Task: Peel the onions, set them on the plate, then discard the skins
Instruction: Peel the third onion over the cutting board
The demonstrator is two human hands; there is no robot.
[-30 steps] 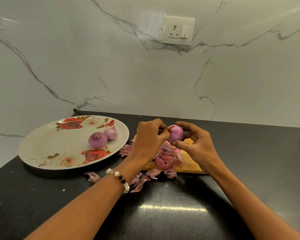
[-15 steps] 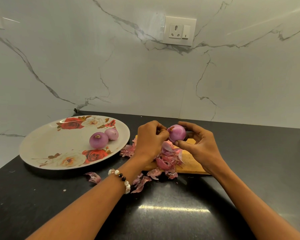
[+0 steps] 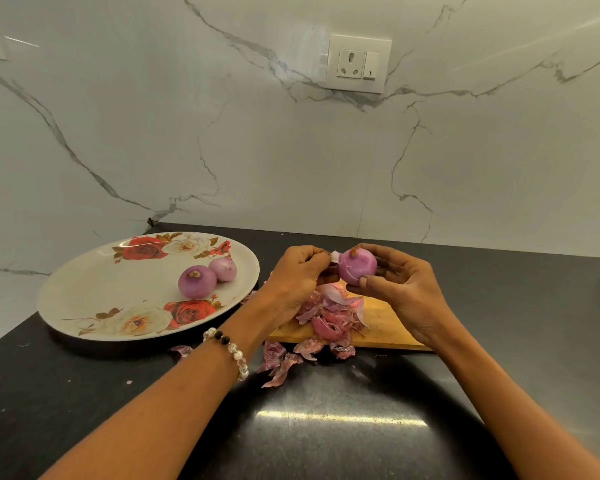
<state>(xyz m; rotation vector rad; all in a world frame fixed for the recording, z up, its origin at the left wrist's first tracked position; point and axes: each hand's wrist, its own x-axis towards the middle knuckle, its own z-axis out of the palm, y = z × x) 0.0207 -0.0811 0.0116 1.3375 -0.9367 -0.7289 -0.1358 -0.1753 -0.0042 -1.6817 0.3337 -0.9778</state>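
Onion [image 3: 357,270] gripped by both hands over black counter [image 3: 326,427], marble wall [image 3: 257,150] behind.

No readable text, labels, brand names or numbers appear anywhere in the view. The wall socket [image 3: 358,63] at about one o'clock carries only a small dark mark on its switch, too small to read. The plate [image 3: 84,299] at nine o'clock bears painted roses, no lettering.
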